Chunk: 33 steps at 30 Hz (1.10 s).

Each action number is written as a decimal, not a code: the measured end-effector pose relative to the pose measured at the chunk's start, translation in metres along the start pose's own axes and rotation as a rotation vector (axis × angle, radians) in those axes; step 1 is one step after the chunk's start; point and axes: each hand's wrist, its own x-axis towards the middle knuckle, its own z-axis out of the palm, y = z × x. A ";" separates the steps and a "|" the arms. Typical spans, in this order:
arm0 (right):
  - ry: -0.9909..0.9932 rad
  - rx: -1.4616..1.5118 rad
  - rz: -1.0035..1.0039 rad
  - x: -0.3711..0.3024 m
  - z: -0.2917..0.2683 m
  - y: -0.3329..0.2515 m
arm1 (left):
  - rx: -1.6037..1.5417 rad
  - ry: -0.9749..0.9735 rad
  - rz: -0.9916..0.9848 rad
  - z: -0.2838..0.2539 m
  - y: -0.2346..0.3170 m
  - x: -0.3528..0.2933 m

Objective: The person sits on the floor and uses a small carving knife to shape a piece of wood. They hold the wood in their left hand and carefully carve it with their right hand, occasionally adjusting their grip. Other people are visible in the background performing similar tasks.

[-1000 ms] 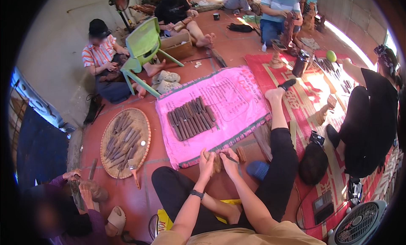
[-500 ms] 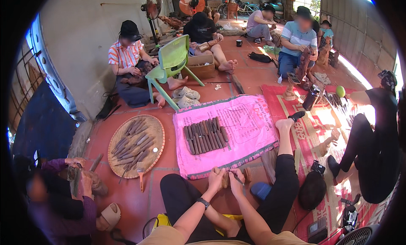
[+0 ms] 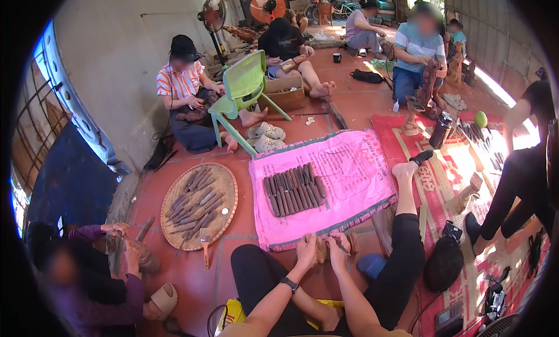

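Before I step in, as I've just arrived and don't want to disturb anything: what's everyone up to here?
The seated person's left hand holds a small light-brown piece, and the right hand holds a slim dark tool beside it. Ahead, dark rod-shaped pieces lie in rows on a pink sheet; more slender pieces lie looser on a round woven tray to the left. Other people sit around; one in a striped shirt handles a dark, irregular object.

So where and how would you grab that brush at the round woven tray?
The brush is probably best pinched by its orange handle, coming from the wearer's side: the handle points that way, jutting past the woven tray, bristles tray-side.
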 end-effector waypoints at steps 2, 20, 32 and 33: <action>0.056 0.142 0.032 -0.004 -0.002 -0.014 | -0.008 0.008 0.028 0.007 0.000 -0.004; 0.001 0.107 -0.075 -0.007 -0.002 -0.026 | 0.136 0.051 0.117 0.011 0.022 -0.014; 0.010 -0.122 -0.255 -0.024 -0.002 -0.038 | -0.321 -0.084 0.051 0.004 0.034 -0.027; 0.008 -0.124 -0.231 -0.026 0.003 -0.038 | -0.275 -0.068 0.059 0.001 0.024 -0.022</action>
